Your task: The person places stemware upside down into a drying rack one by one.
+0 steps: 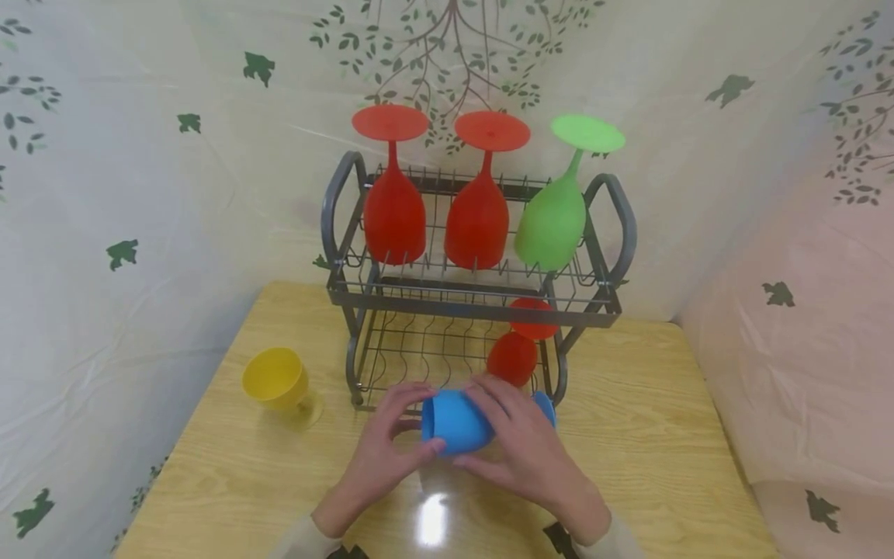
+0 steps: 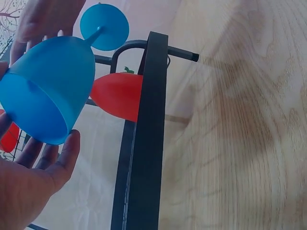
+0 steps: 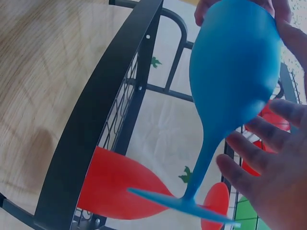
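Note:
A blue plastic wine glass (image 1: 457,423) lies tilted on its side between both hands, in front of the dish rack. Its open mouth faces left and its round foot (image 2: 104,27) points right. My left hand (image 1: 384,442) grips the bowl at the rim, thumb on the near side and fingers on the far side. The right hand (image 1: 524,442) holds the bowl toward its stem end, fingers laid over it and thumb below. In the right wrist view, the right hand's fingers (image 3: 249,151) reach the lower bowl beside the bare stem.
A black two-tier dish rack (image 1: 475,303) stands behind the hands. Upside down on its top tier are two red wine glasses (image 1: 394,217) and a green one (image 1: 552,221). Another red glass (image 1: 513,359) is on the lower tier, right. A yellow goblet (image 1: 275,378) stands on the wooden table (image 1: 216,466), left.

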Action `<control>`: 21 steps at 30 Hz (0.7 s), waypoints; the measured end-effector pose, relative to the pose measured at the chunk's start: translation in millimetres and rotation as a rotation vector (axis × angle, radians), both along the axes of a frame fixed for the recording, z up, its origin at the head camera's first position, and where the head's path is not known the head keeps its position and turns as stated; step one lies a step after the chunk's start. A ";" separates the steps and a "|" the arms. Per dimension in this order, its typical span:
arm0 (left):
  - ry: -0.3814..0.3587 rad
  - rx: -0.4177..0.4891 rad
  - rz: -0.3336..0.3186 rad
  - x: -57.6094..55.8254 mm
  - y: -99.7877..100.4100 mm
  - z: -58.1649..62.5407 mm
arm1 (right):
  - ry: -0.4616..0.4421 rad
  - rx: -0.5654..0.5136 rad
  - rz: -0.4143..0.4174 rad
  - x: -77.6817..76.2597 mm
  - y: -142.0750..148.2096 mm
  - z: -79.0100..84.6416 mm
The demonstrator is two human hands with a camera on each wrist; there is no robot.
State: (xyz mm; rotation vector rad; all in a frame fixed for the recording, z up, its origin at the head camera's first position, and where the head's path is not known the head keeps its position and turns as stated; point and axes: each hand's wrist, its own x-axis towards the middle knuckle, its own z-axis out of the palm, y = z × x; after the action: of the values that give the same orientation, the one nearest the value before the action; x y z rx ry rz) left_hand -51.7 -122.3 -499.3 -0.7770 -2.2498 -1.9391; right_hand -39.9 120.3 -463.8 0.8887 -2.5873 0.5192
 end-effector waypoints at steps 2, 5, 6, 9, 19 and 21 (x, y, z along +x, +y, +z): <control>-0.013 0.014 0.006 -0.4 -0.8 -1.4 | 0.033 -0.036 0.000 -0.3 2.9 0.4; -0.041 0.043 0.016 -0.9 -2.4 -3.8 | 0.081 -0.086 -0.008 0.1 7.6 1.5; -0.053 0.059 0.017 -1.2 -3.0 -4.8 | 0.098 -0.104 -0.009 0.2 9.1 2.0; -0.107 0.102 0.024 -3.4 -6.3 -7.3 | 0.125 -0.149 -0.028 0.6 12.2 3.7; -0.246 0.141 0.099 -7.9 -18.4 -10.9 | 0.098 -0.321 -0.093 1.9 24.5 -0.2; -0.270 0.150 0.117 -7.6 -20.5 -11.3 | 0.085 -0.384 -0.096 2.0 27.0 -2.5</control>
State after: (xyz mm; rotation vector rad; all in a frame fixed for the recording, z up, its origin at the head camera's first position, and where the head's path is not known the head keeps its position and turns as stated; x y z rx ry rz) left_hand -59.3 -142.8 -510.7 -0.3771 -2.1931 -2.2392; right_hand -38.0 147.3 -466.3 0.6373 -2.3269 0.8910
